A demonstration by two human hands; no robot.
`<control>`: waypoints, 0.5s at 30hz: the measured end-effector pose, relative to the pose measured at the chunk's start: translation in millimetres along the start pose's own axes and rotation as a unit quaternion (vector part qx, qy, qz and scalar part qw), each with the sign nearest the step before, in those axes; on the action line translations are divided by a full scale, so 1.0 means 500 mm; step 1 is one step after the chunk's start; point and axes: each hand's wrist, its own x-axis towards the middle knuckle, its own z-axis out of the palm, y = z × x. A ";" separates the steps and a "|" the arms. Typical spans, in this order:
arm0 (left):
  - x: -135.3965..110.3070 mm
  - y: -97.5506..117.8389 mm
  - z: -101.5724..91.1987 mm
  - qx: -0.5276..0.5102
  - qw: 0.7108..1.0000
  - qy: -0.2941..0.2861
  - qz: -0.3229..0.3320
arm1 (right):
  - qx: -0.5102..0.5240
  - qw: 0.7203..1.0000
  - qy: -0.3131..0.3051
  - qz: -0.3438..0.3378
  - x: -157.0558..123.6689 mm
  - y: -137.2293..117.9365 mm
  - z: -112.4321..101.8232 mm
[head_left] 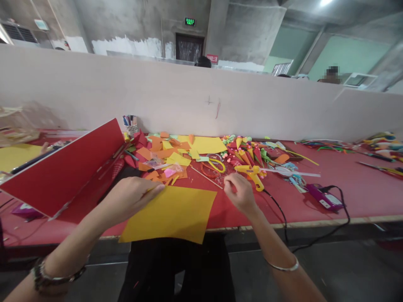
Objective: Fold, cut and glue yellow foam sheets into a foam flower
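A yellow sheet (176,214), paper or thin felt, overhangs the table's front edge. My left hand (135,195) is closed on its upper left corner, the thumb lying along the top edge. To the right, apart from the sheet, my right hand (241,193) has its fingers curled; whatever they hold, if anything, is hidden. One end of a thin stick (206,176) lies close to these fingertips, and I cannot tell whether they touch. Just beyond the right hand rests a yellow glue gun (252,171) with a clear glue stick in its back.
Orange and yellow scraps (166,155) cover the table's middle, beside small colourful cone shapes (244,153). At left a red board (78,163) stands tilted. A purple power box (324,197) with a black cord sits right. A white partition (176,96) closes the back.
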 end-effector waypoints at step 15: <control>-0.018 -0.054 0.050 -0.361 0.919 -0.119 -0.105 | 0.238 0.952 -0.109 0.161 0.052 -0.039 0.062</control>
